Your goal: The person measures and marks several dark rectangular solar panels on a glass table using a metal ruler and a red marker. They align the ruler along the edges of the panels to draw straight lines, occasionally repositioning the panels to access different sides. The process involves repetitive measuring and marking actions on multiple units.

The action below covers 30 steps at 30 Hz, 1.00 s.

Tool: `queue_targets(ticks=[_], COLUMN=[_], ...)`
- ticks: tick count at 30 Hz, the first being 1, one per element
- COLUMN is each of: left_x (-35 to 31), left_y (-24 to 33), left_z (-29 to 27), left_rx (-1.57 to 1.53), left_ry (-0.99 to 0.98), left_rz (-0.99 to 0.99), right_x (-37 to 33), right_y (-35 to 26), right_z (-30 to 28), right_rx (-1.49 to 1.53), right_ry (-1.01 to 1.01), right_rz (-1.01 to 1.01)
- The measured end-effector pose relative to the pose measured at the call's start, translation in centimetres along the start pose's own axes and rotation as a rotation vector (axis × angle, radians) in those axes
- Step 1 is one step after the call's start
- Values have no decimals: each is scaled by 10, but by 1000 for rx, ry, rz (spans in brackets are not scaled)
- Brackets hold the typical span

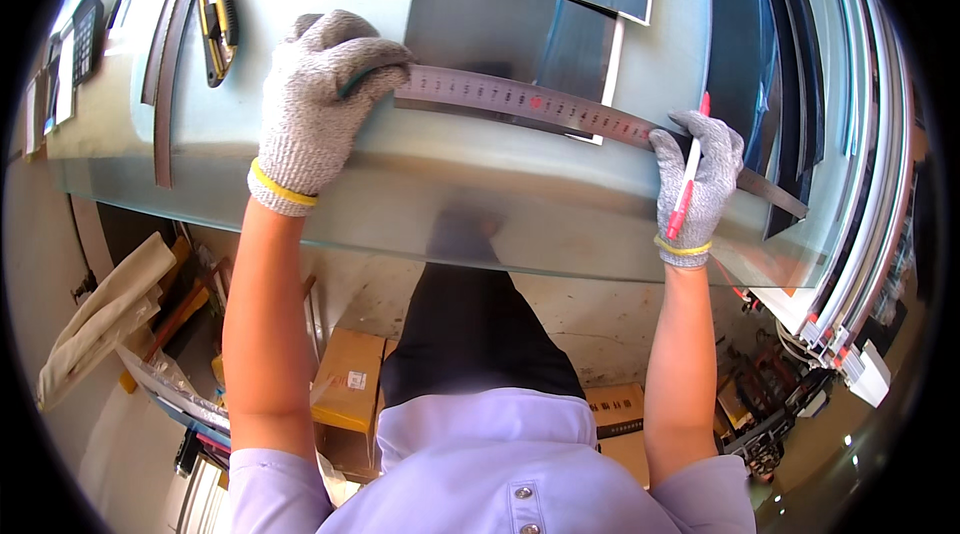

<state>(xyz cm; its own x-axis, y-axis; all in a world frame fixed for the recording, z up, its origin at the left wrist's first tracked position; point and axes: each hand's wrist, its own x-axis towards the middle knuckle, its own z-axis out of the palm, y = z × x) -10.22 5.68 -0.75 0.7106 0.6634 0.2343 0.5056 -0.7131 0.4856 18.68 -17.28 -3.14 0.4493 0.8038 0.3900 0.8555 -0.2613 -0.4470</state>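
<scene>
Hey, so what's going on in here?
A person in grey knitted gloves with yellow cuffs has a long, silvery metal ruler stretched over a greenish glass tabletop. The left hand holds the ruler at its left end; the right hand holds it farther along, together with a slim white-and-red pen. The ruler crosses a dark, glossy, flat sheet. A yellow-and-black utility knife lies off to the left, in neither hand.

Long silver metal ruler [480,92]: dark graduation numerals, some red. Brown cardboard box [343,354]: white rectangular paper label [357,380], print illegible.
</scene>
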Motion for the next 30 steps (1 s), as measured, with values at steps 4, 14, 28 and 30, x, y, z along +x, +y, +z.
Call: queue_targets(ticks=[4,14,28,30], left_x=[1,4,-3,-9], left_y=[3,9,31,43], left_z=[-3,-7,-6,-12], left_rx=[-6,-19,-33,-80], left_ry=[-11,-49,3,44], left_rz=[-4,-31,-209,-305], right_x=[2,6,11,9], right_y=[-2,-3,-12,-20], right_z=[1,-1,-12,-27], right_rx=[-22,-54,-21,25], right_ry=[9,-10,12,24], right_rz=[-15,-34,-2,-24])
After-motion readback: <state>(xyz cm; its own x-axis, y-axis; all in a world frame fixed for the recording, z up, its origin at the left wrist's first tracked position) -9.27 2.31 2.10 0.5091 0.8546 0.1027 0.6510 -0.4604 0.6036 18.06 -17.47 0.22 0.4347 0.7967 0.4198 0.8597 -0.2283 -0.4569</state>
